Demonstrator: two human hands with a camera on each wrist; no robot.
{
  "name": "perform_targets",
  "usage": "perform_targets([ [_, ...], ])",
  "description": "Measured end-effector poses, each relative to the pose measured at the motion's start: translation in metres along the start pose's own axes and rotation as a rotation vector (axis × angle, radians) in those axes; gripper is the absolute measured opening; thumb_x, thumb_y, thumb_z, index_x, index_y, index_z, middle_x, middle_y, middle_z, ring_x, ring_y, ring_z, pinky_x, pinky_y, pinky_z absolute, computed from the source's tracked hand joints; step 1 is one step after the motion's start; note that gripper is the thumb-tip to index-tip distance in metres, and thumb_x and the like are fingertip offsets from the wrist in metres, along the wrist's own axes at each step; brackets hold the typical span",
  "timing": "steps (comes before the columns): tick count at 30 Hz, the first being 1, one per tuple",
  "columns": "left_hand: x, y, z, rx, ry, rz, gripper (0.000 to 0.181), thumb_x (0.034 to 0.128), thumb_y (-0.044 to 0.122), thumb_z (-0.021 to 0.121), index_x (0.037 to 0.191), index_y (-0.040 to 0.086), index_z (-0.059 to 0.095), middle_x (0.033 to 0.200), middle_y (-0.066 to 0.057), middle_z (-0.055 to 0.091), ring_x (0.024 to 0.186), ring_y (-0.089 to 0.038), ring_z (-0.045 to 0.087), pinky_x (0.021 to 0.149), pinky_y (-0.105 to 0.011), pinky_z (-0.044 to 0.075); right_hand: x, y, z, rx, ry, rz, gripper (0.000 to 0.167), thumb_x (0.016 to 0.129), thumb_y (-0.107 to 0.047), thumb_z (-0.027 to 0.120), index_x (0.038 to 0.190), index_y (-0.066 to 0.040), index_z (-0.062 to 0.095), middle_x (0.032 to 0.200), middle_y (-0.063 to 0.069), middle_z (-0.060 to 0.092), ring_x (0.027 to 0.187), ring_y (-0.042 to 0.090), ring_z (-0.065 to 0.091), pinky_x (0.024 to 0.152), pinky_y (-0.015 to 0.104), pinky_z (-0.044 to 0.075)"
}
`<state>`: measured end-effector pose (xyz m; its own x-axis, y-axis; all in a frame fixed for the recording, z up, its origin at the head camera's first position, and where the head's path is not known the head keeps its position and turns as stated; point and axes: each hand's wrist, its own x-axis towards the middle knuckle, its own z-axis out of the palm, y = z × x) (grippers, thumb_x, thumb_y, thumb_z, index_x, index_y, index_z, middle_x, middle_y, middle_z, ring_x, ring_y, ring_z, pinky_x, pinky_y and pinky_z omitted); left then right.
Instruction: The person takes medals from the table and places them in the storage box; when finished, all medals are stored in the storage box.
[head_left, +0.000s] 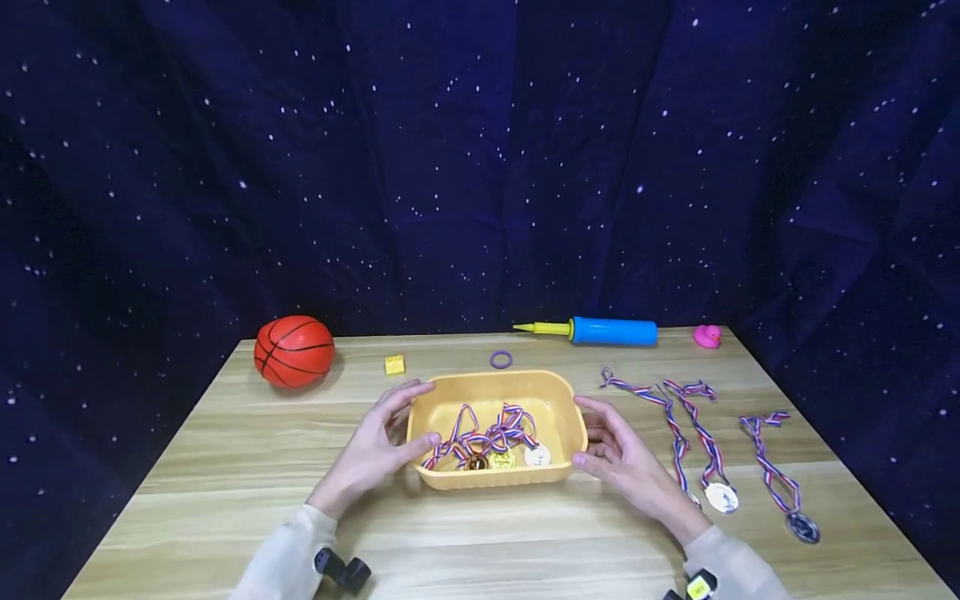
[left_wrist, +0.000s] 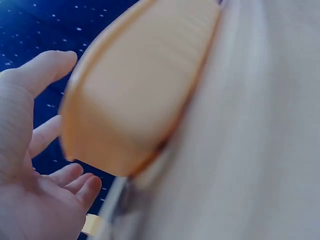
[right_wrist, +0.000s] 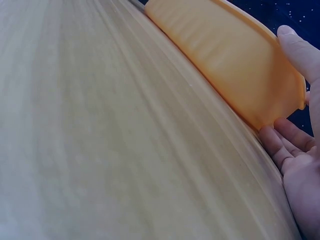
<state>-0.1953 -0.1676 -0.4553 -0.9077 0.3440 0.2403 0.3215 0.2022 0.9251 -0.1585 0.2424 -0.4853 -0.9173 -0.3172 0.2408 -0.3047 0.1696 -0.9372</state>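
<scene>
A yellow plastic basin (head_left: pixel 495 477) stands on the wooden table. Inside it lie several medals with striped ribbons (head_left: pixel 502 429), their discs bronze, gold and silver. At the basin's left end is my left hand (head_left: pixel 377 435), fingers loosely spread and thumb by the rim. The left wrist view shows the basin blurred and a gap beside most of the fingers. My right hand (head_left: pixel 626 454) is at the opposite end, its thumb at the rim. In the right wrist view, relaxed fingers (right_wrist: pixel 274 142) meet the basin's lower corner. Parts of both hands' fingers are hidden behind the basin.
Three ribboned medals, including a silver one (head_left: pixel 722 497), lie to the right. Along the back are a red basketball (head_left: pixel 294 351), a yellow block (head_left: pixel 394 365), a purple ring (head_left: pixel 501 359), a blue hand pump (head_left: pixel 615 331) and a pink duck (head_left: pixel 707 336). A dark starry curtain hangs behind.
</scene>
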Motion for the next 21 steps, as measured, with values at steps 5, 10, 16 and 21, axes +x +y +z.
perform_targets([
  [5,-0.007,-0.012,0.007,-0.088,-0.052,-0.038,0.078,0.0956,0.011,0.088,0.165,0.015,0.052,0.173,-0.017,0.036,0.156,-0.043,0.046,0.130,-0.052,0.038,-0.001,0.002,0.000,0.003,-0.004,-0.007,0.082,0.100,-0.007,0.082,0.170,-0.018,0.040,0.150,0.024,0.059,0.132,0.038,0.064,0.106,0.027,0.060],
  [10,-0.009,-0.019,0.009,-0.132,-0.049,-0.058,0.081,0.0946,0.010,0.089,0.165,0.016,0.050,0.172,-0.012,0.039,0.154,-0.041,0.048,0.128,-0.043,0.043,-0.001,0.002,0.000,0.006,-0.012,-0.014,0.084,0.099,-0.006,0.083,0.170,-0.015,0.040,0.150,0.026,0.058,0.129,0.035,0.065,0.105,0.028,0.060],
  [16,-0.008,-0.022,0.010,-0.127,-0.030,-0.073,0.079,0.0939,0.011,0.090,0.163,0.015,0.053,0.170,-0.007,0.043,0.150,-0.039,0.052,0.125,-0.041,0.046,-0.001,0.000,-0.001,0.039,-0.012,0.001,0.082,0.100,-0.004,0.080,0.170,-0.015,0.040,0.153,0.027,0.057,0.132,0.041,0.064,0.107,0.029,0.060],
  [21,-0.008,-0.023,0.010,-0.131,-0.026,-0.056,0.077,0.0941,0.009,0.090,0.162,0.010,0.053,0.169,-0.012,0.045,0.149,-0.041,0.052,0.123,-0.041,0.048,0.000,-0.002,-0.005,0.038,-0.016,-0.024,0.081,0.102,-0.002,0.078,0.171,-0.013,0.038,0.156,0.029,0.054,0.136,0.045,0.062,0.109,0.031,0.060],
])
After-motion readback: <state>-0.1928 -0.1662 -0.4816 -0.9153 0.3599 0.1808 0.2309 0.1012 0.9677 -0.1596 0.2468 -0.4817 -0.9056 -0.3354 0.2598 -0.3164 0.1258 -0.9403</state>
